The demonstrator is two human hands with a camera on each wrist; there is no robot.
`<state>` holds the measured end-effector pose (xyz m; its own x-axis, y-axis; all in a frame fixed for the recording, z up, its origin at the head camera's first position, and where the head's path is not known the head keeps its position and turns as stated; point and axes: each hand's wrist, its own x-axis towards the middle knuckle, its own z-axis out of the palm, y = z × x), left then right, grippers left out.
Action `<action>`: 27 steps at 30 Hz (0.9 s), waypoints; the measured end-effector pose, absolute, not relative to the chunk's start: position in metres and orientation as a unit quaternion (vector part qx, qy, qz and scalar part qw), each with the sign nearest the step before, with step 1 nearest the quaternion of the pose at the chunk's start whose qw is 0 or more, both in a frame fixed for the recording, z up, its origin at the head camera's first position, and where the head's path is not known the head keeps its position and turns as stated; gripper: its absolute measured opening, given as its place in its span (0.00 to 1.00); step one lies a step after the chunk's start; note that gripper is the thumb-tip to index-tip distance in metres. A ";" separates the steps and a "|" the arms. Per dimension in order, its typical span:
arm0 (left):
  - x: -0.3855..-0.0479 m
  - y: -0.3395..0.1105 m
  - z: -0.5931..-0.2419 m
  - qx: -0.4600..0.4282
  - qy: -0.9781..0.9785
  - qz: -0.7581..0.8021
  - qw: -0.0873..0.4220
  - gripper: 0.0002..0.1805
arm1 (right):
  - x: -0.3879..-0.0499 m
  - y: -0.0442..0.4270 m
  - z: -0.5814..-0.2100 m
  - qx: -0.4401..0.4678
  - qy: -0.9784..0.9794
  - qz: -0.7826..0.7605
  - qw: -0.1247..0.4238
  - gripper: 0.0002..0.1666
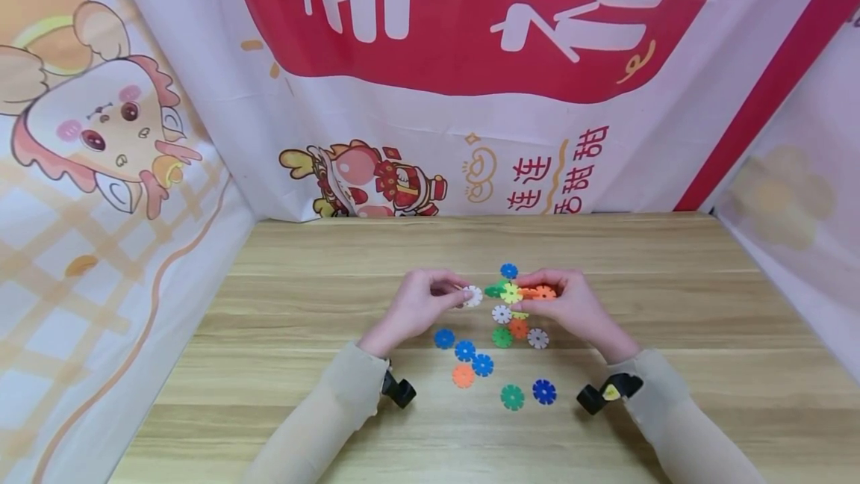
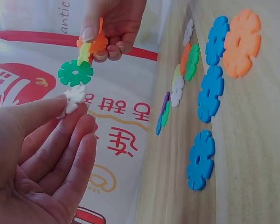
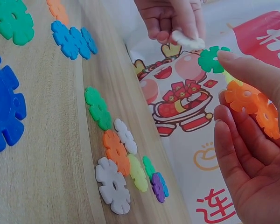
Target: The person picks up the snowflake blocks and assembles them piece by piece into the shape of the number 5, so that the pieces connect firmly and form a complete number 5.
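Between thumb and fingertips, my left hand (image 1: pixel 418 306) pinches a white notched snowflake disc (image 2: pixel 74 99). My right hand (image 1: pixel 571 303) holds a short chain of linked snowflake discs above the table. In that chain, orange discs (image 3: pixel 242 96) lie against the fingers, followed by a yellow disc (image 1: pixel 511 293) and a green disc (image 2: pixel 75 73) at the end toward the left hand. In the left wrist view, the white disc's edge meets the green disc's edge; I cannot tell whether their notches are joined. The fingers partly hide the orange discs.
Loose discs lie on the wooden table (image 1: pixel 302 394): several blue ones (image 1: pixel 444 338), an orange one (image 1: pixel 463 376), a green one (image 1: pixel 512 397) and a dark blue one (image 1: pixel 544 392) nearer the body. A mixed cluster with a grey disc (image 3: pixel 113 185) lies below the right hand. Printed cloth stands behind.
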<state>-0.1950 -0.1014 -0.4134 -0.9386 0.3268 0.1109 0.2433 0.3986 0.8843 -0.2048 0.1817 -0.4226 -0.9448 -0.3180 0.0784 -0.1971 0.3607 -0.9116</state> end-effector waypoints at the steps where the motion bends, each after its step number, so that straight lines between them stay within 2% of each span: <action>1: -0.195 -0.101 -0.414 0.170 0.832 0.527 0.043 0.07 | -0.205 0.182 -0.423 -0.158 0.822 -0.544 0.056 0.25; 19: -0.195 -0.097 -0.412 0.145 0.805 0.564 0.108 0.08 | -0.205 0.178 -0.426 -0.185 0.804 -0.562 0.062 0.23; 27: -0.193 -0.095 -0.409 0.146 0.799 0.573 0.113 0.08 | -0.205 0.176 -0.426 -0.184 0.802 -0.565 0.064 0.23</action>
<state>-0.1927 -0.0951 -0.4086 -0.9319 0.3626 -0.0138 0.1034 0.3018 0.9477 -0.2049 0.1758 -0.4262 -0.9242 -0.3672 0.1051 -0.2223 0.2934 -0.9298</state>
